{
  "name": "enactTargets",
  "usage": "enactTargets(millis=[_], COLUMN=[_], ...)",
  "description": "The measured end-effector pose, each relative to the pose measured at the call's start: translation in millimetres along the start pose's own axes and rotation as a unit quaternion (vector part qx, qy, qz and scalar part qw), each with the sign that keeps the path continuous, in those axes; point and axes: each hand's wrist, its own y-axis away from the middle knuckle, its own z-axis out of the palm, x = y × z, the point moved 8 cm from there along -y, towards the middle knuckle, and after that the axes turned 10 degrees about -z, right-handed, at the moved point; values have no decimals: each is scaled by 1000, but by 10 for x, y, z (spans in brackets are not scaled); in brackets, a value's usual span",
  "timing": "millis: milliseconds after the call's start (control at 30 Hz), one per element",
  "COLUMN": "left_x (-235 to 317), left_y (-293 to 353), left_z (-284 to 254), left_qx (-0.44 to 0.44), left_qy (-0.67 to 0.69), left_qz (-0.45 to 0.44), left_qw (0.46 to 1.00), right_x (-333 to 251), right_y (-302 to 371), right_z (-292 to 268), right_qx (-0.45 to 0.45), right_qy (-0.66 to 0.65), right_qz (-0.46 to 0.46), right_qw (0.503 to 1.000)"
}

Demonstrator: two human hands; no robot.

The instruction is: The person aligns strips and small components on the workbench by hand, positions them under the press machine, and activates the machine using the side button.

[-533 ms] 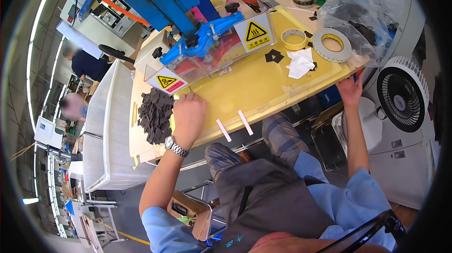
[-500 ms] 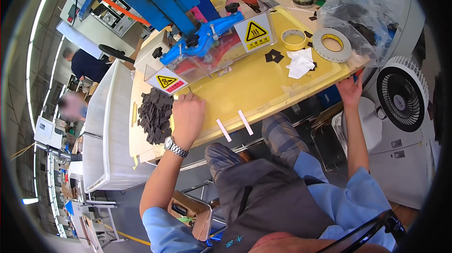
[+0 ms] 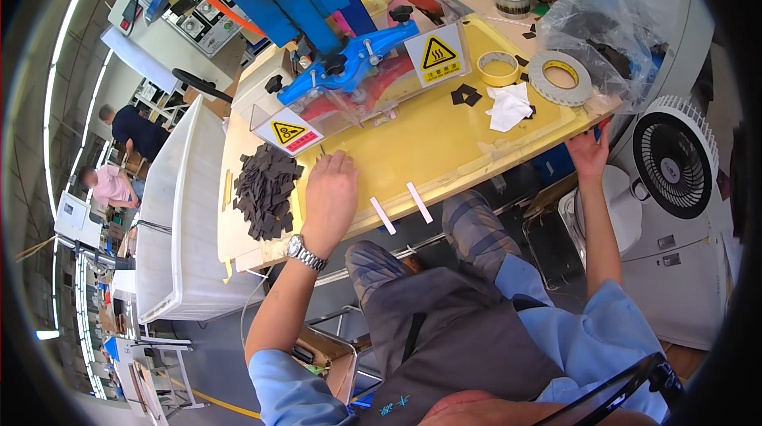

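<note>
My left hand (image 3: pixel 332 194), with a metal watch on the wrist, rests over the yellow work surface (image 3: pixel 397 160). Its fingers are bent together, and a small dark tip shows past them; what they hold is too small to name. Beside it lies a heap of small black pieces (image 3: pixel 266 188). Just beyond is a blue press (image 3: pixel 341 69) with a clear guard (image 3: pixel 373 105) bearing warning signs. Over at the right corner, my right hand (image 3: pixel 589 152) reaches up to the table's edge, thumb and fingers apart, close to a small red part.
On the surface lie a yellow tape roll (image 3: pixel 498 69), a white tape roll (image 3: pixel 559 77), a crumpled white cloth (image 3: pixel 509 107) and loose black pieces (image 3: pixel 466 94). Two pale strips (image 3: pixel 419 202) hang at the front edge. A fan (image 3: pixel 675 160) stands right; a white bin (image 3: pixel 190 228) stands left.
My left hand has shifted slightly right and away from the black heap, and a dark tip now shows at its fingers. My right hand stays at the corner. The view has turned slightly.
</note>
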Motion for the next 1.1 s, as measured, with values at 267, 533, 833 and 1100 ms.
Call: enactTargets(millis=[267, 533, 833, 1100], left_x=[-46, -13, -26, 53], left_y=[64, -59, -411, -507], left_z=[7, 31, 345, 493], left_qx=[-57, -25, -4, -6], left_qy=[28, 116, 107, 113], left_qz=[-40, -29, 0, 9], left_qw=[997, 993, 994, 994], right_x=[38, 20, 61, -152], right_y=[6, -12, -1, 286], right_z=[27, -7, 19, -202], right_qx=[23, 32, 55, 0], right_qy=[27, 39, 48, 103], right_qz=[-17, -34, -41, 72], right_qw=[999, 998, 996, 992])
